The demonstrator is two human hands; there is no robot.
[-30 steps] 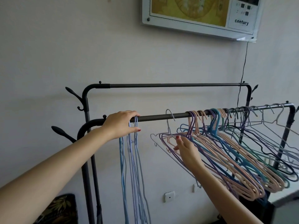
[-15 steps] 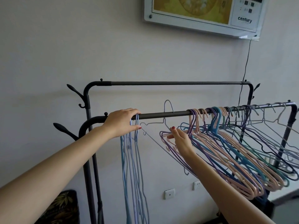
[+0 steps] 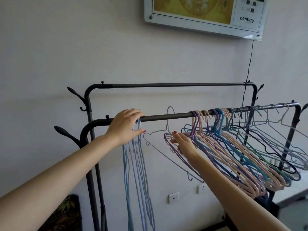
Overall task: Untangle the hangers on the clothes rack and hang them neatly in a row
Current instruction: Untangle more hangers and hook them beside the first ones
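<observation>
— What's changed over there since a moment ago?

— The grey hanger (image 3: pixel 168 130) has come away from the tangle. A second back its hook sat on the near rail (image 3: pixel 166 116) right beside the pink and purple ones; now it hangs alone, between the blue hangers (image 3: pixel 138 164) on the left and the tangled bunch (image 3: pixel 233 147) on the right, hook poking above the rail and body tilted down to the right.

— And her hands?

— The left hand (image 3: pixel 126 127) hasn't shifted: fingers curled over the near rail, the grip clenched on it just above the blue hangers' hooks. The right hand (image 3: pixel 183 144) has slid a little left along the bunch. Its fingers lie at the near ends of the purple and pink hangers, but whether they pinch a wire or only touch it, I cannot tell.

— The rest?

— The far rail (image 3: pixel 175 85) is bare, and the wall panel (image 3: pixel 200 15) sits lower in view than before.
</observation>
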